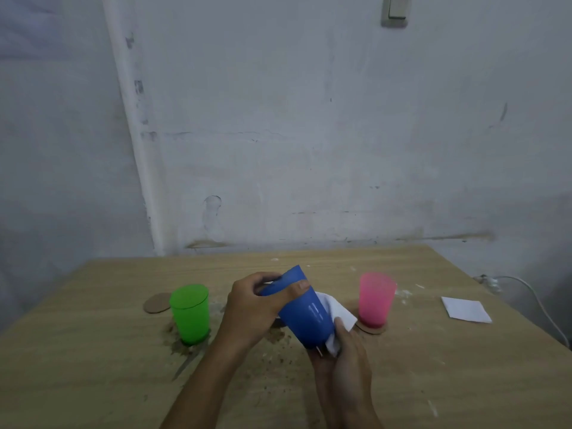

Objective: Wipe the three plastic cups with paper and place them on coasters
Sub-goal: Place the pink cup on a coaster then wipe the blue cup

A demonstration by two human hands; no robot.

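Note:
A blue plastic cup (305, 311) is held tilted above the middle of the wooden table (93, 382), its rim toward the wall. My left hand (253, 308) grips it near the rim, thumb across the top. My right hand (340, 360) holds a white paper (337, 314) against the cup's base and right side. A green cup (189, 314) stands upside down on the bare table at the left. A pink cup (376, 300) stands on a round cardboard coaster (371, 329) at the right. Another coaster (158, 302) lies behind the green cup with nothing on it.
A second folded white paper (465, 309) lies at the table's right. Brown dirt and crumbs are scattered around the green cup and the table's middle. A white cable (532, 292) hangs past the right edge. The wall stands close behind the table.

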